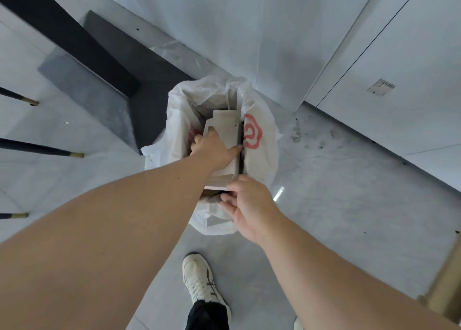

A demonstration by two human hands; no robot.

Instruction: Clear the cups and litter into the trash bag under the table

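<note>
A white plastic trash bag (264, 160) with a red flower logo stands open on the floor. A flat white cardboard box (225, 126) sticks out of its mouth, lying across other litter inside. My left hand (214, 150) presses down on top of the box, fingers spread over it and thumb at its right edge. My right hand (247, 204) is at the near end of the box, with its fingers curled around the box's near edge and the bag's rim. No cups are visible; the bag's deeper contents are hidden.
A black table base (99, 62) rises at the upper left, just behind the bag. Thin black chair legs with gold tips (74, 155) stand at the left. White cabinet doors (399, 55) fill the right. My white shoe (199, 279) is on the grey floor below the bag. Dirt specks (299, 130) lie right of the bag.
</note>
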